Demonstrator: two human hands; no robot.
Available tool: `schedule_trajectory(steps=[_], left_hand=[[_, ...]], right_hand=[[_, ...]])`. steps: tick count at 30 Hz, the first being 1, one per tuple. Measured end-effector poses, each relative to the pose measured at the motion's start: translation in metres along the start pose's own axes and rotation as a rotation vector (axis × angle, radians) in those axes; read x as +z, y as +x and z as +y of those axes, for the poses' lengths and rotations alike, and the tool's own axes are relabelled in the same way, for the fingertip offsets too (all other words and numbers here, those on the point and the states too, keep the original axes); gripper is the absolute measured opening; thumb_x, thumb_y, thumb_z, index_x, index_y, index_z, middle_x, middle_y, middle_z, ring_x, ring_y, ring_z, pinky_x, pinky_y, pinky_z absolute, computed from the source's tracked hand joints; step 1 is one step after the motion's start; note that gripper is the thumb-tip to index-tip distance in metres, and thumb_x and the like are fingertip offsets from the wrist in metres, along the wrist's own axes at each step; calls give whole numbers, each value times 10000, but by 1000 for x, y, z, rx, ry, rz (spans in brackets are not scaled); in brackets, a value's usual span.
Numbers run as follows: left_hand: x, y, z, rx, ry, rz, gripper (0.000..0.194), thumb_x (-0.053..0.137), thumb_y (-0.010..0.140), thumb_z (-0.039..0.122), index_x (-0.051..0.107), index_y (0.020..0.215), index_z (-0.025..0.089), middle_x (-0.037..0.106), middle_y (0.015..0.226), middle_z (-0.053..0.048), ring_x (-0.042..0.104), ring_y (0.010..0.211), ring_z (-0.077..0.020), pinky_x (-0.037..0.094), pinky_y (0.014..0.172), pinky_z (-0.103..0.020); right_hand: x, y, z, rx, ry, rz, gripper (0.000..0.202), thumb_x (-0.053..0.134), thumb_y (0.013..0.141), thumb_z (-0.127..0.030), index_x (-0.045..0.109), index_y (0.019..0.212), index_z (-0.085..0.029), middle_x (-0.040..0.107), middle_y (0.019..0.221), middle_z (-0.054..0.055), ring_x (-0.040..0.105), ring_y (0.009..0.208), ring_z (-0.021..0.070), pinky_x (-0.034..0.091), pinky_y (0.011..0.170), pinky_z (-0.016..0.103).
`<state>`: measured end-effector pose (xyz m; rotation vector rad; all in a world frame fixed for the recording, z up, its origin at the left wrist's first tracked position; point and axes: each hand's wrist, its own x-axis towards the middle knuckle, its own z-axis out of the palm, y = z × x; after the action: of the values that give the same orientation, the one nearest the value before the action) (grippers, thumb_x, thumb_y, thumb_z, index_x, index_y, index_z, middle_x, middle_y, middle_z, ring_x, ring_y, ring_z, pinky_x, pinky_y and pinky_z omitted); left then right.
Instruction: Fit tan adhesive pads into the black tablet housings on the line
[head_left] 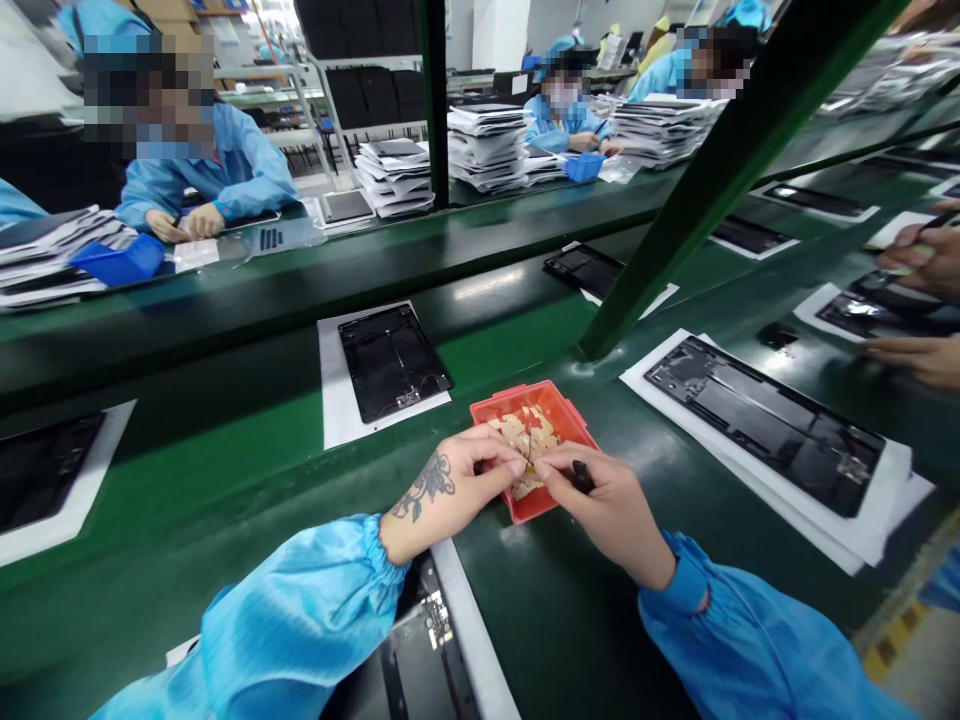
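Low centre of the frame: left hand (442,490), tattooed on the back, fingers curled over the near edge of a small red tray (556,400), fingertips pinched on a thin dark wire-like piece (529,447) standing up from the tray's contents. Right hand (604,505) just beside it, fingertips meeting the left's at that same piece, a small black tool (582,476) gripped between thumb and fingers. Inside the tray, a heap of small tan parts (525,435); exact kind too small to tell. Tray resting on the green belt (225,440), between two black tablet shells on white sheets: one (391,360) up and left of the tray, another, larger-looking (765,420), to the right. Bottom centre, under the left blue sleeve (300,620), a further black shell with a circuit board (431,640) partly hidden. Dark green post (720,160) slanting from upper right down to the belt just behind the tray. Right edge: another person's hands (922,265) over a shell. Upper left and upper centre: workers in blue coats behind stacks of white sheets (487,145).
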<state>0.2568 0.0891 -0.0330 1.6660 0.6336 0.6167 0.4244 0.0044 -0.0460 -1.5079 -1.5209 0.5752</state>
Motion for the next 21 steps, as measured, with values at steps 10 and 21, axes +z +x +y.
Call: schedule_trajectory(steps=[10,21], left_hand=[[-10,-11,-5,-247,-339,144,182,646,807,305,645,814,123,617,759,-24,559,720,-122,441,664,-234],[-45,-99,-7,-328,-404,353,494,611,787,233,489,1253,121,619,817,-26,608,695,-135,461,657,-265]], right_hand=[[-4,4,15,-133,-336,177,133,507,895,-175,564,775,-183,595,771,31,540,657,145,408,606,272],[2,8,32,-361,-620,210,188,552,861,-267,677,964,-171,570,1071,107,612,851,229,498,719,353]])
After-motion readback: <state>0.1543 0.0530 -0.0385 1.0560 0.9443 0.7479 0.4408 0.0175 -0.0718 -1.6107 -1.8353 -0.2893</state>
